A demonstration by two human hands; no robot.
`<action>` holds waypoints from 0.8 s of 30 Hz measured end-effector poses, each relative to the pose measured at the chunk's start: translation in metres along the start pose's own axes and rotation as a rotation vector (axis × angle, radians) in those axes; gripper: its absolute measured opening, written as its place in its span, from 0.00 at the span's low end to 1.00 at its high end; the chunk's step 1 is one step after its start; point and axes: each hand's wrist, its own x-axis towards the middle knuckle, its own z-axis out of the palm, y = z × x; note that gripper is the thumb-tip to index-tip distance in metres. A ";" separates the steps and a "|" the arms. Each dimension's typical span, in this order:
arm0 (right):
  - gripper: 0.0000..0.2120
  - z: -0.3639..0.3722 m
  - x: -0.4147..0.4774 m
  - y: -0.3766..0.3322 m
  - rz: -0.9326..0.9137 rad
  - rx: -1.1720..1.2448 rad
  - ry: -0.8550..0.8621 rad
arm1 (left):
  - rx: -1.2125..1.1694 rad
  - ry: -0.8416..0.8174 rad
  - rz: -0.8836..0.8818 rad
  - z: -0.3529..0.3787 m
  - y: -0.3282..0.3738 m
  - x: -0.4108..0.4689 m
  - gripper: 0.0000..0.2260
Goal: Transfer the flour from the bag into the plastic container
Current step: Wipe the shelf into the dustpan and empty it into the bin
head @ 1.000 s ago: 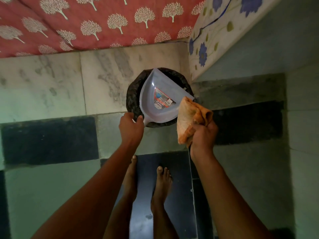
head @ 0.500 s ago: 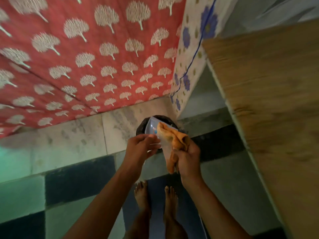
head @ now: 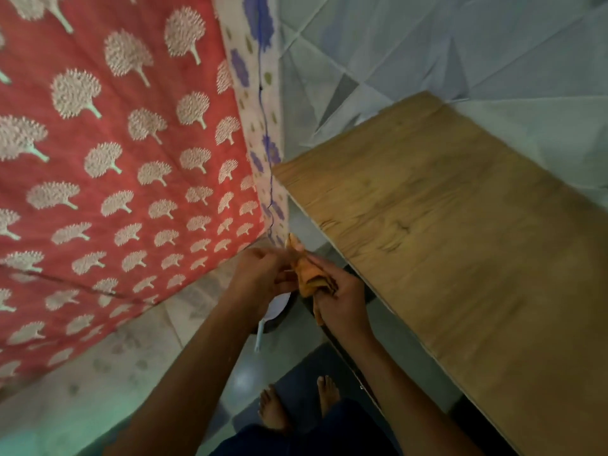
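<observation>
Floor: pale marbled tiles and dark tiles, below the hands.
Red cloth, white tree print: hangs left of and beyond the hands.
Floral cloth: straight beyond the hands.
Wooden board: just right of the hands.
Tiled wall: well beyond.
Right hand: fingers curled, gripping a bunched orange cloth.
Left hand: fingers bent, pinching the cloth's left edge; blurred.
Pale dustpan: directly under the left hand.
Flour bag, plastic container: position cannot be told.
</observation>
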 end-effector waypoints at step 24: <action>0.22 -0.238 0.100 0.064 0.339 1.006 0.407 | 0.460 -0.517 -0.078 0.263 0.080 0.146 0.17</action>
